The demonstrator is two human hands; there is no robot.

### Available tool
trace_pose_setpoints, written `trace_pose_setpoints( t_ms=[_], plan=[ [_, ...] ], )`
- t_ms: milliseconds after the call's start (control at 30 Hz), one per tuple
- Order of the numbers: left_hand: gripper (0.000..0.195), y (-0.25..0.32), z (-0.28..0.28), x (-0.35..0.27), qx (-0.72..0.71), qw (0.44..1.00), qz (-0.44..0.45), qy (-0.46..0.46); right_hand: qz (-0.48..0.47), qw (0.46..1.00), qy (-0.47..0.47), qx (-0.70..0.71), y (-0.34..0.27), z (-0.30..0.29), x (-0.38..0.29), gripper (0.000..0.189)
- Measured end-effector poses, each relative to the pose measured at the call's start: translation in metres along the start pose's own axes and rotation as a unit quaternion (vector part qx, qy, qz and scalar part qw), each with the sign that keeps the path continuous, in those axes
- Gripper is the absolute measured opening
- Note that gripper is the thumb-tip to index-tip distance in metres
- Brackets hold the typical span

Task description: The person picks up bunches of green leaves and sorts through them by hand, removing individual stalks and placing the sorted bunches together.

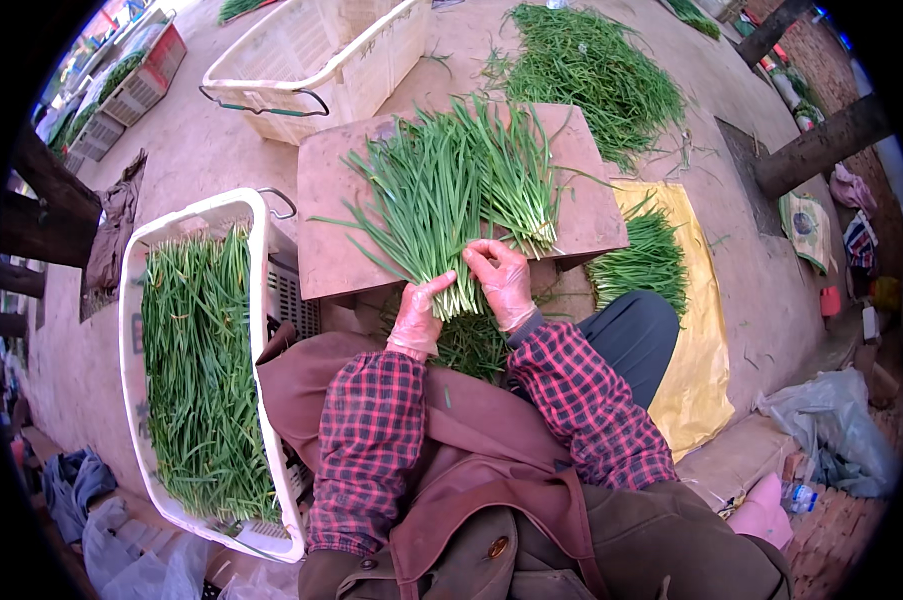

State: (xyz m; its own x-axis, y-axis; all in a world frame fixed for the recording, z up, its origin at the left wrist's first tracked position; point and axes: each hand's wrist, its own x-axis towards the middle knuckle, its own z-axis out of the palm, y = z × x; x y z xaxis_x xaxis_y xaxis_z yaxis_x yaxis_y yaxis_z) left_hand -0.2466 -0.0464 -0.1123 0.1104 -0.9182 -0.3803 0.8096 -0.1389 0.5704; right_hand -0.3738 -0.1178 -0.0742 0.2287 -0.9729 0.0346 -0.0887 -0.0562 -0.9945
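A loose bunch of garlic chives (440, 202) lies across a low board-topped table (339, 255), its pale cut ends toward me. My left hand (419, 311), in a thin clear plastic glove, grips it near the stem ends, thumb on top. Gloved the same way, my right hand (502, 281) has thumb and forefinger drawn together at the bunch's right edge; whether a blade is pinched between them is too small to see. Beside it on the table rests a second bunch (522, 195), with a tie near its stem ends. Loose green leaves (474, 345) lie below the table edge.
At left stands a white plastic crate (264, 375) packed with chives. Another crate (376, 67) is behind the table. A chive heap (594, 75) covers floor at back right. More chives (642, 259) lie on a yellow sheet (695, 360). Wooden posts (819, 146) flank the area.
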Motion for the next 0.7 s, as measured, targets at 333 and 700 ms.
trace_pose_setpoints(
  t_ms=[333,700],
  plan=[
    [0.019,-0.009,-0.017,0.015,-0.085,0.995,-0.031,0.039,-0.011,0.988,-0.022,-0.150,0.012,-0.008,-0.016,0.022],
    [0.023,-0.008,-0.018,0.014,-0.089,0.995,-0.029,0.017,-0.082,0.962,0.030,-0.259,0.010,-0.005,-0.021,0.016]
  ],
)
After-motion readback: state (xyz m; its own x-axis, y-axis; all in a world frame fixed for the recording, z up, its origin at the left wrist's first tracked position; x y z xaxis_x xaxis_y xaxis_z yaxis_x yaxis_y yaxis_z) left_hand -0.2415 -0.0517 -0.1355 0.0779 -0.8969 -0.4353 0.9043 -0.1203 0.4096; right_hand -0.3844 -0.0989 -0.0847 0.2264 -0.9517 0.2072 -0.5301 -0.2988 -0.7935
